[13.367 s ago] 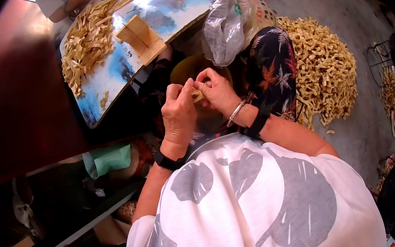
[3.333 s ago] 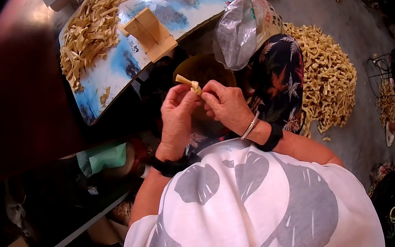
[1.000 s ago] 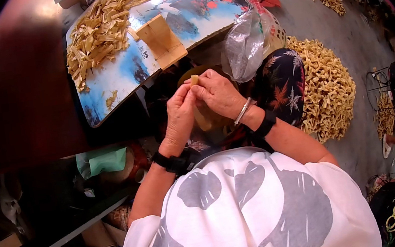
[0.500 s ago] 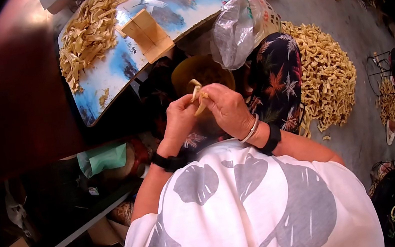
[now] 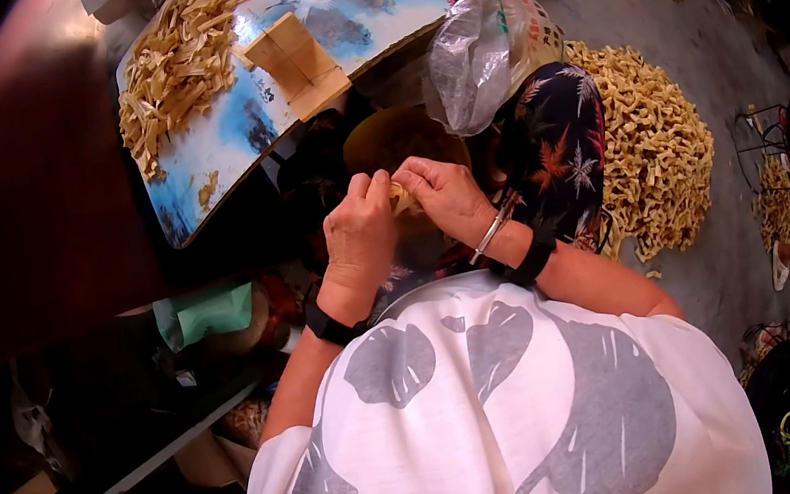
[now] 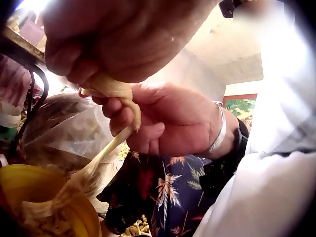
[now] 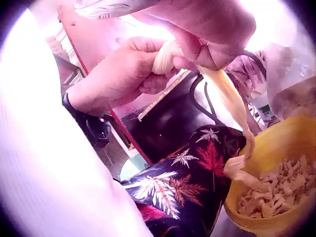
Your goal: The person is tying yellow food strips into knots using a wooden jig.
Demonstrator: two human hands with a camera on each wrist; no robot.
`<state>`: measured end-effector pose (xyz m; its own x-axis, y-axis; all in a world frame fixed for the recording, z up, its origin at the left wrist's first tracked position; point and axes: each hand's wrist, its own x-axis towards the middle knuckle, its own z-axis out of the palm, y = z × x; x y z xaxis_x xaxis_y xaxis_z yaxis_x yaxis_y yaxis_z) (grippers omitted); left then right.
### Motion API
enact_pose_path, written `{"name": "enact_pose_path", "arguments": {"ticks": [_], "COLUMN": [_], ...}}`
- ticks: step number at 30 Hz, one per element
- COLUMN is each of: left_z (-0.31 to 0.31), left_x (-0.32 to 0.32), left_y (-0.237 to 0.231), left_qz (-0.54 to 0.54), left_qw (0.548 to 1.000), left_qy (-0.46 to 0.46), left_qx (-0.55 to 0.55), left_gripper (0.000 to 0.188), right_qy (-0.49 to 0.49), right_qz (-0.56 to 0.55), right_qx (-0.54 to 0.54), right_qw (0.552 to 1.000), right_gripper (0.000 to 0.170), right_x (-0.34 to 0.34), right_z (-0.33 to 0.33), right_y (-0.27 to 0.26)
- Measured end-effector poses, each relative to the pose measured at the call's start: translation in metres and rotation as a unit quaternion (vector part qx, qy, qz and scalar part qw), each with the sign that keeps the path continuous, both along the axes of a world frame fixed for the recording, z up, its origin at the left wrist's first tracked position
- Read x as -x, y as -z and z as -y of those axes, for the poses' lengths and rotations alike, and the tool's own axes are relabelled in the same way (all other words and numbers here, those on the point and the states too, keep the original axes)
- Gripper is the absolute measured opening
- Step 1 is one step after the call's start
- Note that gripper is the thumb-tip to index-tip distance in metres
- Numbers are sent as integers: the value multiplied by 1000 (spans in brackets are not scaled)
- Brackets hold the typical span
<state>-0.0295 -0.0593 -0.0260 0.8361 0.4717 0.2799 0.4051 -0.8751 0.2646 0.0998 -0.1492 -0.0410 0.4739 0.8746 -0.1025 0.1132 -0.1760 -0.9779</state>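
Both hands meet in front of the body over a pale yellow, flat, soft strip (image 5: 401, 198). The left hand (image 5: 360, 237) pinches it between thumb and curled fingers. From the other side, the right hand (image 5: 452, 200), with a silver bangle above the wrist, grips it too. In the right wrist view the strip (image 7: 224, 91) wraps in a loop at the left fingers, and its long tail hangs down toward a yellow bucket (image 7: 281, 136). The left wrist view shows the strip (image 6: 116, 86) bent between the two hands, partly hidden by the fingers. Pale pieces lie in the bucket.
A painted board (image 5: 231, 159) at front left bears a heap of loose strips (image 5: 179, 75) and a wooden block stand (image 5: 297, 64). Right of the patterned trouser leg (image 5: 554, 154) lies a big pile of knotted pieces (image 5: 654, 150). A clear plastic bag (image 5: 470, 64) stands ahead.
Half a second ago, strip ends stuck out above and below the fingers; now the hands cover most of it. A knotted piece with one upright end was held 3.3 seconds ago.
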Motion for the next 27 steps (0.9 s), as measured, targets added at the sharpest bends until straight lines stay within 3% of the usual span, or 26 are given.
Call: {"name": "enact_pose_path", "arguments": {"ticks": [1,4,7,8,9,11,13,15,17,20,22,25,27], "left_z": [-2,-10,-6,-7,-7,-9,-10,-16,-14,0,3,5,6], "left_x": [0,1,4,5,5,4,5,13,22,20,18,9,7], "left_y": [1,2,-2,-4,-5,-4,3,23,23,-5,-6,-2,-3], "left_qz": [-14,102,114,128,141,156,158,196,244,266,242,280,285], "left_qw": [1000,973,916,925,933,944,952,888,848,830,846,789,789], "left_qy": [-9,17,-19,-3,11,9,-24,-99,-137,-104,-62,-70,-95], "left_qx": [19,206,384,358,332,290,261,405,449,479,471,542,537], "left_gripper": [39,34,26,25,24,20,17,13,2,7,17,15,10], "right_qy": [-13,-21,-18,-23,-49,-100,-127,-142,-76,-21,-19,-37,-54], "right_qz": [12,130,95,45,-94,-360,-404,-436,-339,-133,-115,-107,-81], "right_qx": [4,-66,-68,-105,-68,12,4,-24,-19,-13,-63,-84,-66], "right_qw": [1000,989,993,993,992,927,906,888,938,991,991,990,993], "right_gripper": [17,17,17,17,18,19,24,28,28,28,26,25,25], "right_x": [0,-1,-10,-9,-11,-20,-22,-22,-26,-22,-11,0,2], "right_z": [2,3,0,-2,-1,2,3,2,-2,-8,-11,-10,-5], "right_y": [-6,2,8,24,22,15,3,-8,-4,12,12,11,4]}}
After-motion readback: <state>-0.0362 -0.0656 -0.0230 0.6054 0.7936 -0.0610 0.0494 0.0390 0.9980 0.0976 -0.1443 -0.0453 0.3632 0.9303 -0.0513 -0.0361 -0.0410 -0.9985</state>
